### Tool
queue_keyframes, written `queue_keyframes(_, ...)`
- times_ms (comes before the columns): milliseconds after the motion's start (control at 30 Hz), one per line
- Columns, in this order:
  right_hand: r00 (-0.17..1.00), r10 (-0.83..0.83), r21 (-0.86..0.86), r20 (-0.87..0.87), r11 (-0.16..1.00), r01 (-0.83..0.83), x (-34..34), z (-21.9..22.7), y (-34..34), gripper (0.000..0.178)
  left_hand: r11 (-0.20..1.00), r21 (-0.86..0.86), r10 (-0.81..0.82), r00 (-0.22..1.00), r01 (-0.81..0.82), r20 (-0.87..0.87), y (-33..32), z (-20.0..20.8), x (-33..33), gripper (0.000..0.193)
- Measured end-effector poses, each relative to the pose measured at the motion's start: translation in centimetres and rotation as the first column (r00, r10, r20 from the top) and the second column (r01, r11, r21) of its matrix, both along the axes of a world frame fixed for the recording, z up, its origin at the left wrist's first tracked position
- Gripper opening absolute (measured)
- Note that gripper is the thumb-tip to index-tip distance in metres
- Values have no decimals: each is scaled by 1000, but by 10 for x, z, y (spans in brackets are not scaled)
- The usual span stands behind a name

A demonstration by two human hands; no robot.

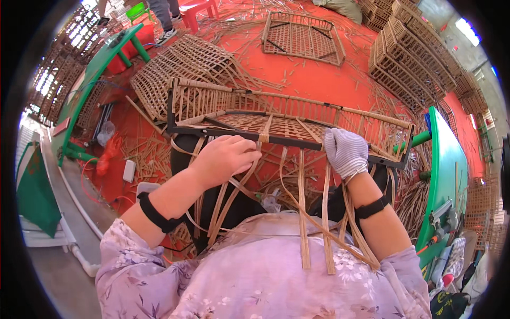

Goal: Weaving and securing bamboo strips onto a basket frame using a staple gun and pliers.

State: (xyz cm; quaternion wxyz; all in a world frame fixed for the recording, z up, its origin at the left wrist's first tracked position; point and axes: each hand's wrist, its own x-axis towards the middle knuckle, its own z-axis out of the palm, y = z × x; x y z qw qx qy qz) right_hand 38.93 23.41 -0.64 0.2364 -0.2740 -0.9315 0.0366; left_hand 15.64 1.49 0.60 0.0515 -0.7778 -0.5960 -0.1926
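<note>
A half-woven basket (276, 127) with a black frame rests in front of me, its near black bar (295, 141) toward my body. Flat tan rattan strips (303, 212) hang from that bar down over my lap. My left hand (226, 155), bare, is closed just under the bar, with fingers curled beside a strip wrapped round it (264, 138). What its fingertips hold is hidden. My right hand (346, 153), in a pale grey knit glove, is closed over the bar farther right, near more hanging strips. The thumb side is partly hidden.
A green bench (98, 80) stands at left, another green board (443, 170) at right. Woven panels (183, 74) and a framed basket (303, 38) lie on the red floor (249, 37) among scattered strips. Stacked baskets (411, 61) stand far right. Another person's legs (161, 16) show far left.
</note>
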Motion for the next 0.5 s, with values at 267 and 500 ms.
queue_keyframes(267,1000,15,29,-10,999,-14,5,1,3,37,919,-377,373,557,-112,742,1,-12,25,26)
queue_keyframes(500,998,25,81,-63,997,-20,4,0,6,37,620,-782,762,-281,58,584,4,7,32,34)
